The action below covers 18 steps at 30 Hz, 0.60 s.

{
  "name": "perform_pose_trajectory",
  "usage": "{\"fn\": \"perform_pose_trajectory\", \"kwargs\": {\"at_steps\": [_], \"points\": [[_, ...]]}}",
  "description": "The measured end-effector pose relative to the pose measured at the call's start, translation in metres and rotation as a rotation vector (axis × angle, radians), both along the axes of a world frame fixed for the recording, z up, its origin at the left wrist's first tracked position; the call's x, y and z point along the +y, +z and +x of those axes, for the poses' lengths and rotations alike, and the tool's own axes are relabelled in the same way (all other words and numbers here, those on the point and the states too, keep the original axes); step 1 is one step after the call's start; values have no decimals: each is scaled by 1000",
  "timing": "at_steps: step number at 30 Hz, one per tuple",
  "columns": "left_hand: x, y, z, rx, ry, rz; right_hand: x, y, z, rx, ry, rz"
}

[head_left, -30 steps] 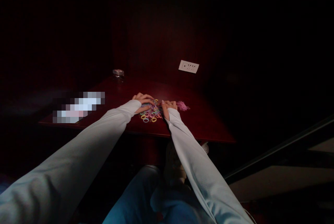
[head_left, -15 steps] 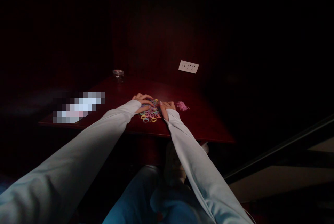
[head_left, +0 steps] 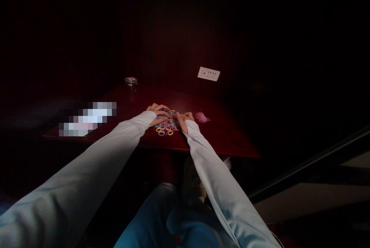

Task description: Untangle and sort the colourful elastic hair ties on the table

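Your left hand (head_left: pixel 157 112) spreads loosely over multicoloured hair ties (head_left: pixel 169 128), likely steadying them; whether your right hand (head_left: pixel 186 118) grips any is unclear; pink bands (head_left: pixel 202 117) lie apart, probably against mixing.

The tabletop (head_left: pixel 222 138) looks like smooth, faintly glossy wood, the sleeves (head_left: pixel 86 167) matt cloth.

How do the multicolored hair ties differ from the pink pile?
The multicolored hair ties mix yellow, pink and blue; the pink pile is one color. The hair ties spread wider than the pink pile. The left hand partly covers the hair ties; the pink pile lies uncovered. Both rest on the table.
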<state>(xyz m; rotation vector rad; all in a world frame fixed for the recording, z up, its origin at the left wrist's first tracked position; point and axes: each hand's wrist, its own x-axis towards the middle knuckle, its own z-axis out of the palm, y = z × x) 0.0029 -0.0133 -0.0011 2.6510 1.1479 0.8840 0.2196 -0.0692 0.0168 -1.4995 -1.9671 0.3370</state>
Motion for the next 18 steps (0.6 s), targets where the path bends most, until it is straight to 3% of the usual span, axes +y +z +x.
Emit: {"fn": "perform_pose_trajectory", "kwargs": {"at_steps": [7, 13, 18], "points": [[-2, 2, 0, 6, 2, -8, 9, -9, 6, 151, -126, 23], [0, 0, -1, 28, 13, 7, 4, -4, 5, 144, -6, 22], [5, -5, -2, 27, 5, 13, 1, -3, 6, 170, -113, -77]]}}
